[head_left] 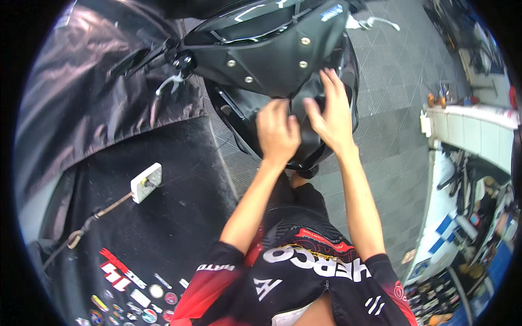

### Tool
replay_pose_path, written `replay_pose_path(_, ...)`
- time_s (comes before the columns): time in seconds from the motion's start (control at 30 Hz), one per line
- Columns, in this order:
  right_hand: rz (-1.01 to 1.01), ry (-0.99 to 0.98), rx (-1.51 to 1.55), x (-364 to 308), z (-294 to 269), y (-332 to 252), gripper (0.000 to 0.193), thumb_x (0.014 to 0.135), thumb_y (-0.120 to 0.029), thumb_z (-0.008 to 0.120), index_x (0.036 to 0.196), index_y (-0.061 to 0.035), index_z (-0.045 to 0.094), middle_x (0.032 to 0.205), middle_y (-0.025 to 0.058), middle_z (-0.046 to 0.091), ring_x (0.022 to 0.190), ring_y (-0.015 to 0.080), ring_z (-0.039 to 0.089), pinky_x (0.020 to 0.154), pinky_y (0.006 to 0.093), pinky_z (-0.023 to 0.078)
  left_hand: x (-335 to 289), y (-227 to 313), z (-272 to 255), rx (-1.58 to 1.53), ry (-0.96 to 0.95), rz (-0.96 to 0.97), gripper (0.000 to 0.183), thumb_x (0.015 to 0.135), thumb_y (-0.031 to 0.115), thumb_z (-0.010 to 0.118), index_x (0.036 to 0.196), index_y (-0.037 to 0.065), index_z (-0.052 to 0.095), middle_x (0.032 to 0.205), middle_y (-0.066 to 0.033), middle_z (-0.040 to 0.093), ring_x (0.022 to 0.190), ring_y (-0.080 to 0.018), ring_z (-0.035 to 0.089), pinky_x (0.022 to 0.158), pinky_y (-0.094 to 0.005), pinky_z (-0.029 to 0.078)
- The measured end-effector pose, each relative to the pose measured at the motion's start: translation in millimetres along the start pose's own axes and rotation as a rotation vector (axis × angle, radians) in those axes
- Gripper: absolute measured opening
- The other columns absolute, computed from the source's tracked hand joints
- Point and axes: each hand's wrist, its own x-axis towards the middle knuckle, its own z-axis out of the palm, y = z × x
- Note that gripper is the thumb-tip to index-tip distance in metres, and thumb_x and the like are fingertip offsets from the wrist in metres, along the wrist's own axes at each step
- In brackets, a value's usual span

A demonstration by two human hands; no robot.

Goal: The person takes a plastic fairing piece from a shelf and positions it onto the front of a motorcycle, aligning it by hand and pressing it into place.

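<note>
A black scooter or motorcycle front (277, 60) stands before me, its matte front cover dotted with several pale round fasteners. My left hand (277, 133) is over the lower left part of the black bodywork, fingers loosely bent and thumb apart, slightly blurred. To its right, my right hand (334, 114) has its fingers stretched up toward the cover's lower right edge, with thumb spread. Neither hand shows anything held in it. Whether the fingertips touch the panels I cannot tell. A silver brake lever (171, 82) sticks out at the left and another lever (380, 22) at the right.
On the left, a black bench (185, 163) bears a white power strip (147, 183) with a cord, several stickers and a dark draped cover (119, 92). Grey tiled floor (391, 125) lies to the right, beside a white counter (473, 125) and cluttered shelves (478, 217).
</note>
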Motion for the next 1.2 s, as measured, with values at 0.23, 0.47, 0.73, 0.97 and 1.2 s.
replay_pose_path(0.23,-0.446,-0.339,-0.3,66.1,36.3,12.0,0.088,0.069,-0.069,0.083,0.125,-0.0009,0.069,0.124,0.0205,0.069,0.123,0.0413,0.06,0.106,0.0527,0.042,66.9,-72.4,-61.0,0.104,-0.112,0.094,0.077,0.078,0.049,0.078,0.134,-0.002,0.059,0.137,-0.0252,0.058,0.132,-0.0452,0.048,0.116,-0.0504,0.037)
replay_pose_path(0.47,-0.369,-0.422,-0.529,60.3,45.7,-0.5,0.084,0.073,-0.066,0.081,0.126,-0.0016,0.069,0.128,0.0183,0.068,0.12,0.0394,0.061,0.108,0.0504,0.042,66.2,-77.7,-43.2,0.046,0.178,-0.014,0.053,0.084,0.028,0.069,0.128,0.0,0.063,0.132,-0.0232,0.063,0.126,-0.0423,0.055,0.11,-0.0473,0.043)
replay_pose_path(0.73,-0.415,-0.327,-0.663,61.9,53.6,7.5,0.093,0.072,-0.08,0.072,0.132,-0.0084,0.068,0.133,0.0143,0.067,0.121,0.0347,0.063,0.107,0.0505,0.044,78.6,-82.6,-41.1,0.083,0.102,0.024,0.04,0.084,0.025,0.065,0.116,0.001,0.07,0.119,-0.0202,0.071,0.114,-0.0392,0.065,0.102,-0.0467,0.049)
replay_pose_path(0.97,-0.468,-0.217,-0.504,61.5,54.1,8.6,0.079,0.072,-0.068,0.081,0.115,-0.0027,0.074,0.118,0.017,0.073,0.112,0.0377,0.067,0.101,0.0488,0.048,78.2,-79.7,-36.2,0.078,0.341,0.203,0.036,0.071,0.022,0.07,0.097,-0.002,0.072,0.102,-0.0208,0.073,0.1,-0.0404,0.067,0.096,-0.0484,0.05)
replay_pose_path(1.2,-0.599,-0.115,-0.483,62.7,45.4,8.7,0.077,0.065,-0.064,0.089,0.105,0.0004,0.075,0.106,0.0178,0.076,0.1,0.0402,0.071,0.091,0.049,0.054,74.5,-86.0,-43.7,0.043,0.04,0.002,0.08,0.076,0.036,0.075,0.142,-0.003,0.055,0.147,-0.0242,0.055,0.141,-0.0434,0.042,0.121,-0.0498,0.034)
